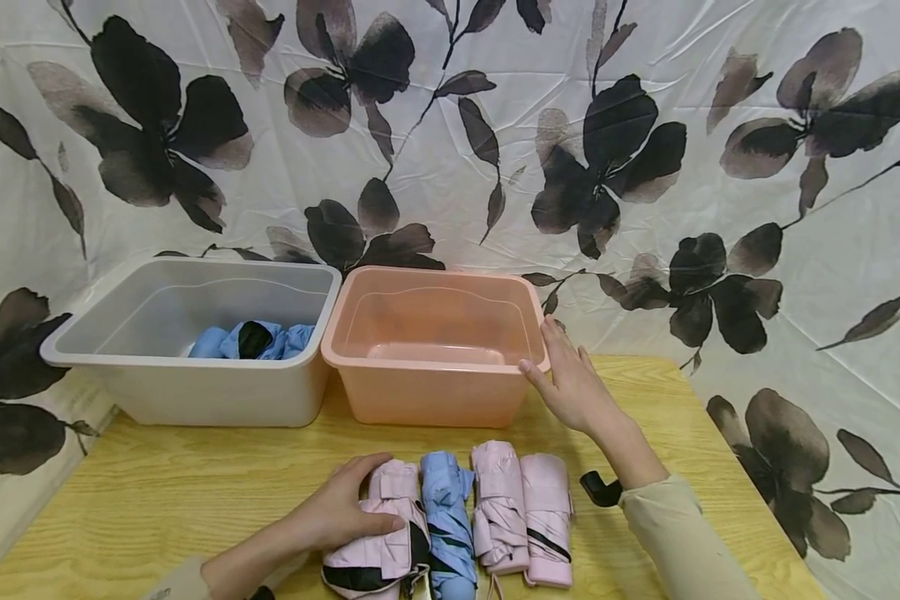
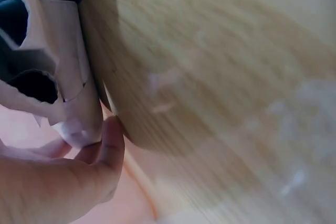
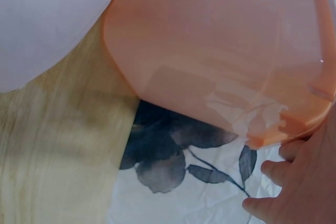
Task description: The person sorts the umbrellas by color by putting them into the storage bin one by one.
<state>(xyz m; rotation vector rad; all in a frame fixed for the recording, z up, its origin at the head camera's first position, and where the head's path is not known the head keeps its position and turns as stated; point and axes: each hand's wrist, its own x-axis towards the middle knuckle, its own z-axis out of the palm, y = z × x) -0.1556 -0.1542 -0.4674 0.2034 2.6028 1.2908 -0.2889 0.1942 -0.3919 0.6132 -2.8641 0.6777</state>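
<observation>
Folded compact umbrellas lie side by side at the front of the table. My left hand [image 1: 337, 510] grips the leftmost one, a loosely wrapped pink umbrella [image 1: 381, 553] with black showing in its folds; the left wrist view has the fingers [image 2: 111, 142] at its end. To its right come a blue umbrella [image 1: 447, 518], a pink umbrella [image 1: 499, 502] with loose folds, and a smoother pink umbrella [image 1: 546, 492] with a black strap. At the right end of an orange bin [image 1: 427, 392], my right hand [image 1: 576, 390] touches the rim with fingers extended.
Left of the orange bin stands a white bin [image 1: 210, 392] with blue folded fabric items [image 1: 277, 340] inside. Both bins sit at the back of the wooden table [image 1: 217, 483], before a flowered curtain [image 1: 450, 208]. The table's right edge slopes past the right forearm.
</observation>
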